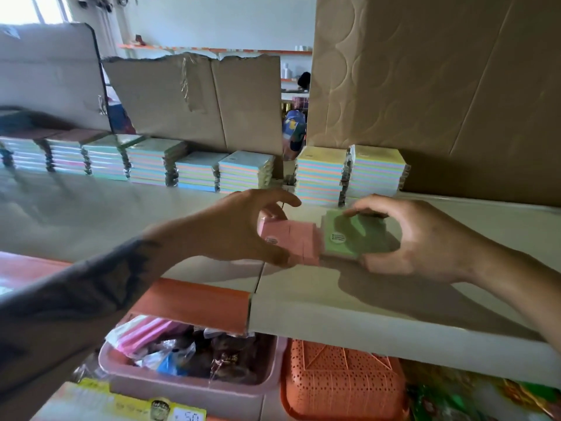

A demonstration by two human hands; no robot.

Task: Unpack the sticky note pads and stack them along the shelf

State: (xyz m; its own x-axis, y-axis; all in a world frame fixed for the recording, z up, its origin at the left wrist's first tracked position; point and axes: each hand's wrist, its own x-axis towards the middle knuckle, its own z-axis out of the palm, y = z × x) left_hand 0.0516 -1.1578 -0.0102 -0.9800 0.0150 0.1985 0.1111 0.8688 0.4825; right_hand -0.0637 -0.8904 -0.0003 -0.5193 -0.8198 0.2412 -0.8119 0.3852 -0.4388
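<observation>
Pinching pink pad (288, 243) in left grip (243, 232), green pad (352, 235) in right grip (425, 238)

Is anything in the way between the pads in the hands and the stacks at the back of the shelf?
Nothing visible. Bare shelf lies between the pink pad, the green pad and the row of stacks.

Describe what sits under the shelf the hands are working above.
Under the shelf: a pink bin of wrapped packets and an orange perforated basket. The shelf edge covers whatever lies further back.
</observation>
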